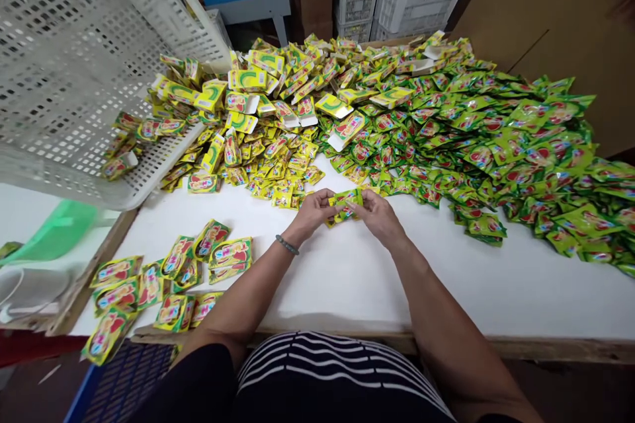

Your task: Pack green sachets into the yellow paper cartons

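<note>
Both my hands meet over the white tabletop, at the near edge of the heap. My left hand (315, 211), with a beaded bracelet at the wrist, pinches the left end of a green-yellow packet (346, 199). The right end of that packet is between the fingers of my right hand (380, 215). Something yellow shows just under and behind the packet, partly covered by it. Beyond my hands lie yellow boxes and small yellow packets (282, 168). Green packets (516, 145) are heaped to the right.
A white perforated basket (89, 79) leans at the left, some boxes at its mouth. Several filled packs (178, 258) lie front left, near a blue crate (119, 377). White crates (417, 0) are stacked behind the table, beside a large brown cardboard surface (560, 20).
</note>
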The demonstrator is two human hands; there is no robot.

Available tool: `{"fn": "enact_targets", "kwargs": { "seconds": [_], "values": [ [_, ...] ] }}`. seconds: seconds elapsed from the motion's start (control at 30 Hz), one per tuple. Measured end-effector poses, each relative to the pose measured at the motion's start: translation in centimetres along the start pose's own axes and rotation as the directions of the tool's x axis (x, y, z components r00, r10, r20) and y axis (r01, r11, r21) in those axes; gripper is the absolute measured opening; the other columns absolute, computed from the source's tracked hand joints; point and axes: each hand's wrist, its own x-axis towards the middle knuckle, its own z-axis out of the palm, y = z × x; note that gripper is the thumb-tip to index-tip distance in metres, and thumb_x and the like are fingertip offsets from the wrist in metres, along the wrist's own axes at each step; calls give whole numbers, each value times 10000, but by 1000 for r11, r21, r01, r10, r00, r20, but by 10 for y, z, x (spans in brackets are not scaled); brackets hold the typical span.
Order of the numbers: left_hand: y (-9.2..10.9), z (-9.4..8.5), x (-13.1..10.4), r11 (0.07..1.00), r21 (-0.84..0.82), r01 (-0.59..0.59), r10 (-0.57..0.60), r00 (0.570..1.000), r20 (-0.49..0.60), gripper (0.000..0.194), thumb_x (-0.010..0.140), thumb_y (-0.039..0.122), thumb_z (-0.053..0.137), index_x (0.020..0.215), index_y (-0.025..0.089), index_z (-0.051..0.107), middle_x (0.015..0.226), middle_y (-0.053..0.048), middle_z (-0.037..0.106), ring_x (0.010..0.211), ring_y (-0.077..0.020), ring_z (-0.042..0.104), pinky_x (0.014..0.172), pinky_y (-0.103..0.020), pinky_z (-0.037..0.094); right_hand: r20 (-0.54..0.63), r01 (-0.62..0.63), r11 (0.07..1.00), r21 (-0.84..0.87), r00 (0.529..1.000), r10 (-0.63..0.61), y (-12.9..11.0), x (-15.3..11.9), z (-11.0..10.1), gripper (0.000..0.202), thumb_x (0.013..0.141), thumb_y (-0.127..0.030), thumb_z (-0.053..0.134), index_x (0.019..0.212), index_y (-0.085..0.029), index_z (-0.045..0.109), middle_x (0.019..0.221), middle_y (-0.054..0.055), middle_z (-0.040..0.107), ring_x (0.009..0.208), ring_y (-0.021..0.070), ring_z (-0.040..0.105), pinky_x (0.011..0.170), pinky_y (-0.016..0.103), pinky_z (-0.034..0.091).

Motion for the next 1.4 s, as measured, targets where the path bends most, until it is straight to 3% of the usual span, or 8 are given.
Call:
{"fn": "enact_targets", "kwargs": {
  "seconds": [0.27, 0.43, 0.6, 0.93, 1.03, 1.13, 1.23, 1.4],
  "values": [
    [35, -12, 48, 927, 376, 21, -98, 978, 186, 474, 585, 421, 841, 892, 152, 600, 586, 24, 612, 537, -125, 601, 563, -238, 457, -112, -70, 993, -91, 992, 60, -12, -2, -8, 340, 701, -515, 656, 808, -208, 558, 693, 7, 613, 635, 173, 568, 593, 296, 456],
    [74, -3, 126, 405, 914, -20, 358, 924, -138, 404, 765, 454, 705, 1018, 154, 609, 983, -136, 695, 953, -273, 646, 800, -346, 461, -307, -111, 901, -420, 952, -25, -13, 2, -12, 313, 750, -495, 531, 848, -206, 598, 580, -15, 490, 585, 180, 471, 579, 298, 380],
    [74, 6, 174, 150, 984, 95, 310, 941, -138, 635, 682, 459, 782, 1160, 125, 532, 1157, -207, 627, 1091, -331, 589, 832, -354, 448, -363, -176, 875, -452, 932, 0, -16, 1, -10, 477, 763, -526, 467, 1031, -169, 636, 603, 12, 522, 579, 200, 467, 588, 315, 377],
    [74, -18, 75, 83, 981, -176, 170, 972, 160, 186, 788, 326, 596, 866, 192, 698, 790, -57, 690, 755, -200, 623, 641, -270, 384, -175, 209, 902, -377, 941, -291, -16, 1, -21, 354, 798, -432, 519, 1005, -177, 651, 1237, 172, 606, 1125, 281, 577, 820, 373, 506],
    [81, -28, 34, 159, 937, -310, 93, 950, 298, 180, 721, 256, 634, 862, 183, 718, 807, -49, 698, 752, -186, 616, 651, -262, 385, -44, 292, 900, -324, 946, -322, -15, -1, -24, 267, 782, -378, 574, 948, -192, 670, 1349, 151, 551, 1219, 279, 535, 941, 393, 474],
    [79, -33, 8, 554, 774, -306, 49, 940, 336, 275, 670, 294, 703, 910, 158, 700, 791, -35, 691, 704, -158, 610, 629, -243, 400, 127, 200, 956, -214, 976, -176, -14, -4, -17, 232, 762, -385, 617, 894, -204, 680, 1050, 88, 692, 1001, 256, 633, 842, 375, 520],
    [64, -32, -4, 914, 379, -144, 105, 987, 121, 399, 617, 312, 760, 958, 143, 641, 719, -4, 665, 618, -117, 592, 591, -222, 410, 192, 51, 996, -67, 981, -38, -12, -7, -5, 272, 743, -433, 647, 905, -217, 678, 847, 27, 693, 846, 227, 639, 739, 353, 542],
    [33, -28, -11, 998, -26, -63, 57, 983, -173, 440, 463, 203, 841, 828, 133, 604, 700, 16, 676, 615, -92, 610, 660, -226, 469, 152, 93, 996, -14, 984, -90, -12, -7, 0, 371, 652, -395, 736, 978, -222, 703, 1187, 68, 626, 1094, 237, 584, 908, 372, 501]
  ]
}}
